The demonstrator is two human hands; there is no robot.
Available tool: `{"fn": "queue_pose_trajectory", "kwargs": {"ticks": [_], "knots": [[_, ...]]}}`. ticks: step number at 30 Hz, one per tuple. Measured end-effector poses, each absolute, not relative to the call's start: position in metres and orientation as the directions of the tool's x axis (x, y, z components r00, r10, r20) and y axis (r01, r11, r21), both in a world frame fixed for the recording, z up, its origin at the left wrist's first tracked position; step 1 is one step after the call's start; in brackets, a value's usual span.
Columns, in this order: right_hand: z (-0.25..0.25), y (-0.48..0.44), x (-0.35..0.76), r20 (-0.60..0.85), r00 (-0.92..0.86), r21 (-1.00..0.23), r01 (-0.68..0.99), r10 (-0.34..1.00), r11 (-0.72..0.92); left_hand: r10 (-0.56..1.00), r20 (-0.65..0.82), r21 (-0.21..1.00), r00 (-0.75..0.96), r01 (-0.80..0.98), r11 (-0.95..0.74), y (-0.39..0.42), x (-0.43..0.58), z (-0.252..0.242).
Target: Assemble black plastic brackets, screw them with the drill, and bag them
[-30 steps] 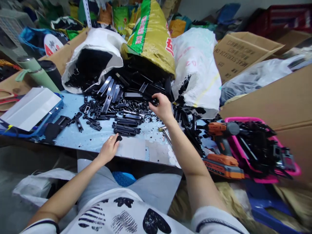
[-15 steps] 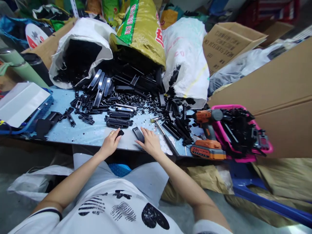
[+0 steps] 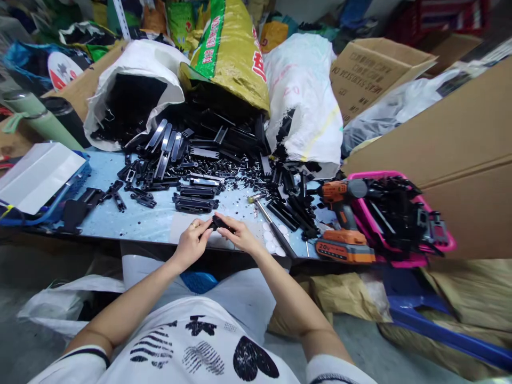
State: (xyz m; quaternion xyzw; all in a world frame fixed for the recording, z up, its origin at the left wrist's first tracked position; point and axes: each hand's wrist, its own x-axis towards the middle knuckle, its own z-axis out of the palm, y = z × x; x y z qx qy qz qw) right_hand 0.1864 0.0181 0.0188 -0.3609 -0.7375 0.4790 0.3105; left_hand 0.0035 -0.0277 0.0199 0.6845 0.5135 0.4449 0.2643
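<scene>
My left hand [image 3: 193, 239] and my right hand [image 3: 241, 236] meet over a pale sheet [image 3: 180, 223] at the table's front edge. Both are closed, fingertips nearly touching, on black plastic parts [image 3: 218, 222]: a small black part in the left, a flat slotted black piece in the right. Fingers cover most of them, so whether the two are joined cannot be told. Just beyond lies a row of long black pieces [image 3: 195, 203]. To the right, a hammer [image 3: 276, 229] rests beside round white discs [image 3: 270, 245].
Small pins and black parts [image 3: 240, 173] are heaped behind, before a white sack [image 3: 140, 58], a yellow sack [image 3: 236, 58] and another white sack [image 3: 306, 101]. At right stand an orange cordless drill [image 3: 344, 245] and a pink basket [image 3: 444, 246]; at left, a blue basket [image 3: 60, 205].
My hands have come together from apart, bringing the small black part and the slotted piece to the same spot. The right hand's piece has turned and is now mostly covered.
</scene>
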Motion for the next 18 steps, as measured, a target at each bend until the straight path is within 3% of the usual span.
{"fn": "queue_pose_trajectory", "kwargs": {"ticks": [6,9,15,18], "knots": [[0.009,0.005,0.169,0.284,-0.366,-0.888,0.247,0.886,0.387,0.827,0.551,0.753,-0.115,0.496,-0.433,-0.03,0.024,0.023],[0.007,-0.004,0.157,0.314,-0.306,-0.883,0.253,0.899,0.394,0.791,0.6,0.728,-0.119,0.493,-0.477,-0.026,0.023,0.028],[0.008,-0.007,0.142,0.347,-0.261,-0.85,0.319,0.901,0.42,0.805,0.591,0.72,-0.052,0.483,-0.498,-0.012,0.012,0.028],[0.011,0.01,0.152,0.327,-0.409,-0.768,0.411,0.852,0.492,0.857,0.492,0.792,-0.151,0.487,-0.369,-0.015,0.016,0.012]]}}
